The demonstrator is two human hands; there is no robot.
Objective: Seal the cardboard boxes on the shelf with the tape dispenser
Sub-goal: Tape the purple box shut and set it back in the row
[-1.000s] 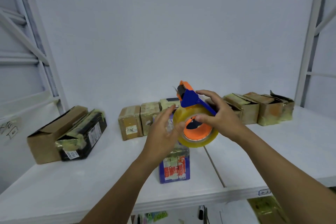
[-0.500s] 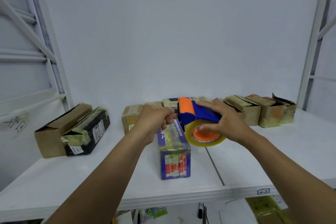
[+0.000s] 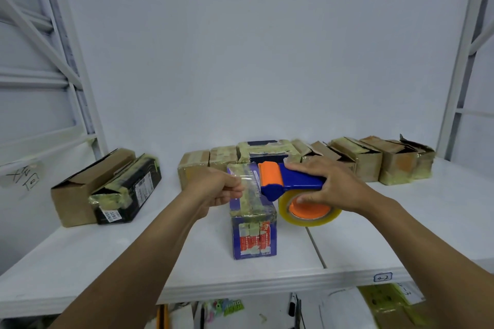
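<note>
Left hand (image 3: 216,189) is pinching the free end of clear tape (image 3: 247,181) over the blue box (image 3: 252,224) standing mid-shelf (image 3: 107,262). Right hand (image 3: 334,187) is gripping the blue-and-orange tape dispenser (image 3: 291,181), its roll sitting just right of the box.
</note>
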